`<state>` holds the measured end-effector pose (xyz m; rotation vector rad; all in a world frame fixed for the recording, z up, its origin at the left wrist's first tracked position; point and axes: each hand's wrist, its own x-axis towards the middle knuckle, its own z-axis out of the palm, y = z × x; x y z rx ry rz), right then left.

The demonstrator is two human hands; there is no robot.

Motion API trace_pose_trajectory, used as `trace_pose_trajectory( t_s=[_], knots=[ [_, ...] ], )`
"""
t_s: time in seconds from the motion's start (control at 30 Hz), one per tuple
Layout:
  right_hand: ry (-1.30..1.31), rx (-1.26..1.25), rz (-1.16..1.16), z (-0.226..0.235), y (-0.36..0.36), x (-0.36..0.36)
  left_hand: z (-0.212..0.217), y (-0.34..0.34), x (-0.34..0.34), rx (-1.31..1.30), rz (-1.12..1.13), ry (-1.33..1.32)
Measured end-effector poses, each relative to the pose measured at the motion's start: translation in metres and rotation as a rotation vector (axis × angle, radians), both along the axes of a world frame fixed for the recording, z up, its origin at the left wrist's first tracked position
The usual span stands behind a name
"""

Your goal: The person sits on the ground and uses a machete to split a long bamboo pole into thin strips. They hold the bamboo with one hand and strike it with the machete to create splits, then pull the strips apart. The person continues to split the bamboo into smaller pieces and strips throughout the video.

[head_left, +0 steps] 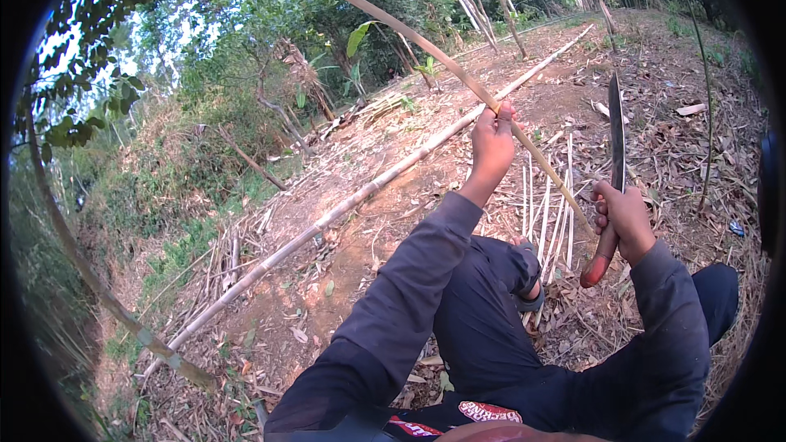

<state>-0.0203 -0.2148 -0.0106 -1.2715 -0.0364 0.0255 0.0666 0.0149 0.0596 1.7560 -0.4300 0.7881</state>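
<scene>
My left hand is closed around a long split bamboo strip, held up in front of me. The strip arcs away to the upper left, and its lower end slants down to the right towards the ground. In my right hand is a machete, gripped by its reddish-brown handle with the dark blade pointing up. The blade stands apart from the strip, to its right. Several thin pale bamboo strips lie on the ground beyond my bent knee.
A long bamboo pole runs diagonally across the leaf-littered slope. My sandalled foot rests beside the thin strips. A slim tree trunk leans at the left, near a bushy drop. Cut stems are heaped farther back, before trees.
</scene>
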Motion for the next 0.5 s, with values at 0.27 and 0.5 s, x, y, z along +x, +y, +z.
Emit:
trace_pose_trajectory(
  t_s=[0.27, 0.5],
  knots=[
    [-0.007, -0.053, -0.007, -0.016, 0.015, 0.013, -0.019, 0.035, 0.006, -0.065, -0.193, 0.485],
    [-0.121, -0.206, -0.261, -0.049, 0.030, 0.035, -0.003, 0.001, -0.018, -0.028, -0.377, 0.526]
  ],
)
